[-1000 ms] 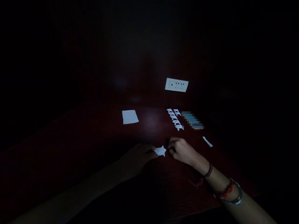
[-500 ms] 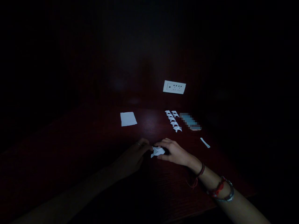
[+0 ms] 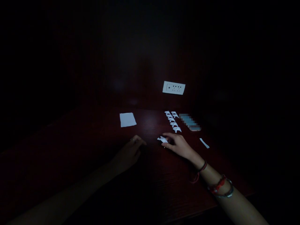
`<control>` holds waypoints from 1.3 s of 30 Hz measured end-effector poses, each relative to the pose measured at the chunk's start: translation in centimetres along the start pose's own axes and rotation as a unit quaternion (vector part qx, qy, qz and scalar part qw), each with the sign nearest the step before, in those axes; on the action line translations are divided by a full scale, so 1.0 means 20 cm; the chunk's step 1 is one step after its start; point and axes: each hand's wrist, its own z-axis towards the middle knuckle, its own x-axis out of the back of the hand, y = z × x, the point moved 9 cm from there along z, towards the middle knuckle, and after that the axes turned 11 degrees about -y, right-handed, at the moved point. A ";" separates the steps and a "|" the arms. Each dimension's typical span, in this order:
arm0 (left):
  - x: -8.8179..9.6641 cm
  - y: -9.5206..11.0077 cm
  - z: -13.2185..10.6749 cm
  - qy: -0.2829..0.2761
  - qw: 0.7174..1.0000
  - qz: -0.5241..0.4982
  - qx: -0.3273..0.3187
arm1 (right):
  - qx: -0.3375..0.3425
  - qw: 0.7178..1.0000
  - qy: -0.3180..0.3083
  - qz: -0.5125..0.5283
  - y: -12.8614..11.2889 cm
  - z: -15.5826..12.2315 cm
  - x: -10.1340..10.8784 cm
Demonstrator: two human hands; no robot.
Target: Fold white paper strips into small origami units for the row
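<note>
Between the thumb and fingers of my right hand [image 3: 179, 145] is a small white origami figure [image 3: 163, 139], its pointed flaps facing left. My left hand [image 3: 131, 152], dim in shadow, hovers or rests to the left of it, apart from the paper. Its fingers are loosely bent, with nothing visible in them, and a ring shows on one. Beyond my right hand, several similar origami figures [image 3: 173, 123] lie in a slanting row, with another one [image 3: 174, 114] beside the row's far end.
A stack of white square paper [image 3: 127, 120] lies at the far left on the dark red table [image 3: 150, 125]. Right of the figures are a blurred-out phone [image 3: 190, 122] and a narrow paper strip [image 3: 204, 143]. A socket panel [image 3: 173, 87] is on the wall behind.
My left hand has let go of the origami figure and drawn back left. My right hand has carried the figure slightly away from me and to the right.
</note>
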 end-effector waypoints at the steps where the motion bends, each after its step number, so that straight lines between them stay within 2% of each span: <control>1: 0.00 0.01 0.00 -0.006 1.000 -0.001 -0.004 | -0.020 1.000 -0.005 -0.010 0.03 0.00 0.01; 4: 0.00 0.00 0.00 -0.010 1.000 -0.005 -0.006 | -0.045 0.998 -0.034 -0.016 0.06 -0.01 0.02; 7: -0.03 -0.03 0.01 -0.009 1.000 -0.009 0.002 | -0.031 0.995 -0.094 0.000 0.04 -0.01 0.03; 10: -0.05 -0.06 0.00 0.006 1.000 -0.004 0.009 | 0.041 0.988 -0.139 -0.050 -0.04 -0.01 0.04; 14: -0.05 -0.05 0.00 -0.006 1.000 -0.002 0.005 | 0.157 0.952 -0.209 -0.160 -0.13 -0.02 -0.01; 19: -0.04 -0.03 0.00 -0.011 1.000 -0.004 -0.003 | 0.199 0.911 -0.244 -0.267 -0.14 0.02 -0.09; 22: -0.04 -0.04 0.00 -0.012 1.000 -0.006 0.002 | 0.199 0.905 -0.250 -0.281 -0.15 0.05 -0.10; 26: -0.04 -0.04 0.01 -0.021 1.000 -0.012 0.006 | 0.163 0.921 -0.241 -0.260 -0.12 0.05 -0.09; 33: -0.05 -0.04 0.01 -0.020 1.000 -0.003 -0.002 | 0.112 0.965 -0.151 -0.181 -0.04 -0.04 -0.07; 39: -0.06 -0.03 0.02 -0.029 0.999 0.018 -0.007 | 0.094 0.984 -0.094 -0.117 0.07 -0.08 0.00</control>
